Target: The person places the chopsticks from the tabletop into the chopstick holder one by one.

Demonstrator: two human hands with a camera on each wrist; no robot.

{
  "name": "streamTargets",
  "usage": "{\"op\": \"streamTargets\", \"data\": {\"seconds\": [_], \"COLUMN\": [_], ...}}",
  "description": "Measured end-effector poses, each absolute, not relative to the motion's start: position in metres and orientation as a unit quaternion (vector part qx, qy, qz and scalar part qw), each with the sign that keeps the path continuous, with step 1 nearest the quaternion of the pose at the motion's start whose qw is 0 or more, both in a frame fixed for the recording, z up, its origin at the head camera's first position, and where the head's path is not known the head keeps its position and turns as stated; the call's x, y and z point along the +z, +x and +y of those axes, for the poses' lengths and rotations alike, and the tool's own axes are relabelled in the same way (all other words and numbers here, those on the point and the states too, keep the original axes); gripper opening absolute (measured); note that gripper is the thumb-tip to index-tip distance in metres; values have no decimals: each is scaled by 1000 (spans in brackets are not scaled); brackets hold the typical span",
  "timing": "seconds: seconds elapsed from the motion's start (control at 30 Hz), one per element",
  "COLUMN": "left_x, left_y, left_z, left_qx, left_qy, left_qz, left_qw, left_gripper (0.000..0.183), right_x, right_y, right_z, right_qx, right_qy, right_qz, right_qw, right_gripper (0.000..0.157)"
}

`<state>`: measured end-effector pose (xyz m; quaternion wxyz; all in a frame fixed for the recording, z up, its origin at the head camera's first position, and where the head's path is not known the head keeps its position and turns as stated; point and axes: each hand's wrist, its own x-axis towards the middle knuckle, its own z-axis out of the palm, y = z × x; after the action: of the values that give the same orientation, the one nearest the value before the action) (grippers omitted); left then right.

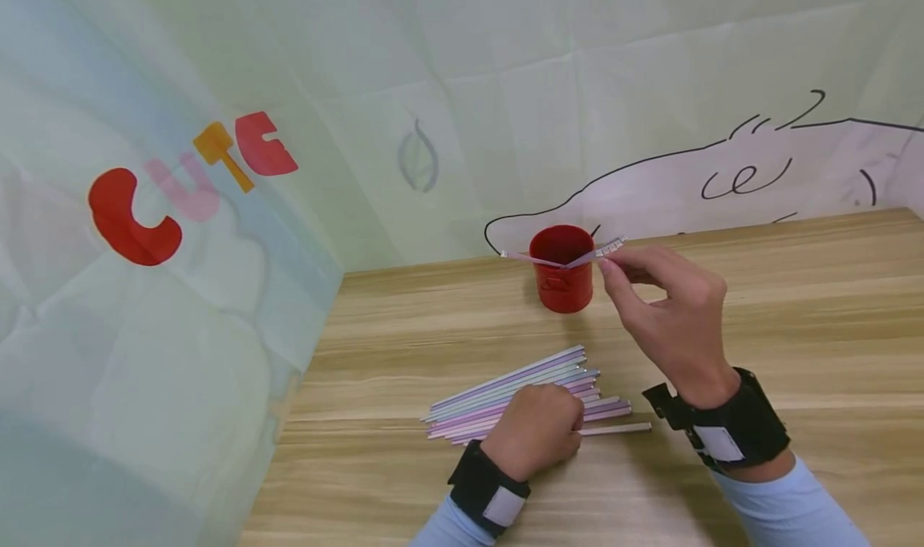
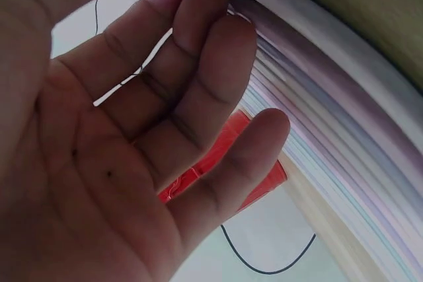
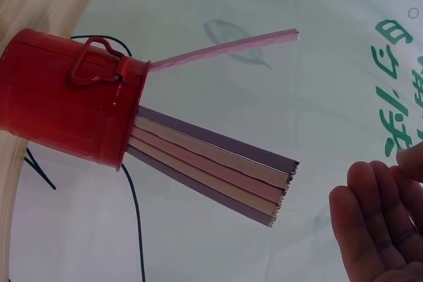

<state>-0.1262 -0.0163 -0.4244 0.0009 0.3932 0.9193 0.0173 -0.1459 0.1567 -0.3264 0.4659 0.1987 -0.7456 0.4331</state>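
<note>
My left hand (image 1: 537, 427) is over a row of slim pastel sticks (image 1: 505, 395), pencil-like, lying on the wooden table. Its thumb and index finger meet on a whitish stick (image 1: 617, 429) at the near side of the row; the other fingers (image 2: 228, 64) curl loosely beside it. A small red bucket (image 1: 565, 290) stands behind the row. Purple, beige and pink sticks (image 3: 211, 163) lean out to one side, and one pink stick (image 3: 225, 49) to the other. My right hand (image 1: 671, 314) is beside the bucket, its fingers (image 3: 370, 222) apart from the stick ends and nothing seen in them.
The wooden table (image 1: 816, 314) meets a pale printed cloth wall (image 1: 447, 66) behind the bucket. Another cloth wall (image 1: 108, 354) borders the left side. A wire clasp (image 3: 99, 61) sticks out from the bucket's side.
</note>
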Motion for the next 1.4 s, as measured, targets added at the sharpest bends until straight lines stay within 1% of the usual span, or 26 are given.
{"op": "streamTargets", "data": {"seconds": [0.2, 0.37, 0.57, 0.7, 0.8, 1.07, 1.2, 1.3, 1.4], "left_x": [-425, -422, -417, -412, -408, -400, -397, -394, -392], "left_y": [-127, -129, -133, -133, -134, -138, -137, -137, -136], "left_z": [-17, -18, -18, -19, -22, -26, -27, -27, -27], "left_qx": [38, 67, 67, 76, 82, 154, 185, 215, 255], "left_qy": [389, 385, 402, 399, 395, 402, 386, 365, 351], "left_qz": [920, 920, 913, 913, 913, 889, 884, 883, 873], "left_qw": [16, 29, -20, -43, -67, -155, -186, -203, -221], "left_gripper": [24, 18, 4, 16, 21, 25, 25, 25, 26], "right_x": [-330, -327, -318, -314, -316, -318, -319, -324, -328], "right_y": [-147, -145, -140, -138, -139, -142, -144, -146, -148], "right_z": [158, 157, 154, 153, 154, 158, 162, 165, 167], "right_qx": [430, 429, 429, 430, 431, 427, 427, 424, 422], "right_qy": [196, 198, 201, 205, 206, 204, 200, 193, 182], "right_qz": [-746, -745, -741, -737, -737, -741, -742, -752, -770], "right_qw": [468, 470, 475, 479, 478, 477, 477, 466, 442], "right_gripper": [17, 15, 14, 13, 14, 15, 14, 16, 20]}}
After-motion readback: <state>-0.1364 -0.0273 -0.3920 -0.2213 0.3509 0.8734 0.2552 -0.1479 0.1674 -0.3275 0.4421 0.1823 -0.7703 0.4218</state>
